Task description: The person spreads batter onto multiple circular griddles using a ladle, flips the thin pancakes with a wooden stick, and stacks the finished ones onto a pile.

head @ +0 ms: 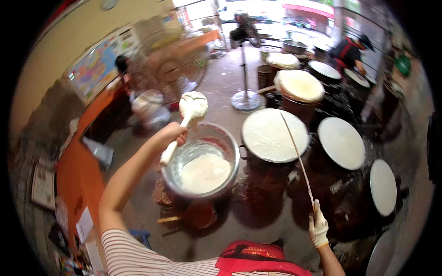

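My left hand (174, 134) is closed on the pale handle of a ladle (193, 105), whose head is coated in batter. It is raised over the left rim of a large metal bowl (236, 157) with creamy batter (207, 172) inside. My right hand (318, 226), in a white knit glove, grips a long thin stick (301, 162). The stick's far tip lies over a round griddle covered with a pale sheet of batter (272, 134). Two more round griddles, at the right (341, 143) and far right (383, 188), have pale round surfaces.
Beyond the griddles rises a stack of flat round sheets (300, 85). A pedestal fan (243, 65) stands ahead, and a blurred fan (171, 69) is nearer at left. A person in a cap (348, 51) bends over griddles at back right. An orange counter (83, 165) runs along the left.
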### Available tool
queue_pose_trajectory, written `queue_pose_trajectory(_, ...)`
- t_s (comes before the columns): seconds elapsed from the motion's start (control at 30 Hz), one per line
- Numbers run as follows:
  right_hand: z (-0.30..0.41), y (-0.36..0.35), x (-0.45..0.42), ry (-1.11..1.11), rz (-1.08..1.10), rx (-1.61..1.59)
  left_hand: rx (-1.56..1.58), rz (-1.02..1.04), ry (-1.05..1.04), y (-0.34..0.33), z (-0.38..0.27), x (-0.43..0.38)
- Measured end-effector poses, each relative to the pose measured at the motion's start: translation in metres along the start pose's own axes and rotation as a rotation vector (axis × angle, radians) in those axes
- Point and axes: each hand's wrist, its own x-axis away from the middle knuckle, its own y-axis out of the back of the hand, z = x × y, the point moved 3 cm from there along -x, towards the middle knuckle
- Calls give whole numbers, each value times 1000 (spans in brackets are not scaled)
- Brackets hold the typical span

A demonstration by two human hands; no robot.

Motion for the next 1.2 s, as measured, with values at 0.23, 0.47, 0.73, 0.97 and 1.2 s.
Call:
queue_pose_trajectory(0.23,-70,39,186,-702,-307,-69,-393,527,50,-228,-40,64)
queue_pose_trajectory(0.47,-137,80,310,-1185,-972,-854,-732,1321,300,-569,-15,126)
queue_pose_trajectory(0.73,-175,232,326,-824,-1229,-371,-932,1627,-450,-870,66,258)
queue_pose_trajectory(0.97,-227,272,368,-1090,-1391,-119,-937,1668,-1345,-966,178,312)
queue_pose_trajectory(1.2,-229,157,369,-860,-1956,-1027,-863,1790,-866,-992,294,280)
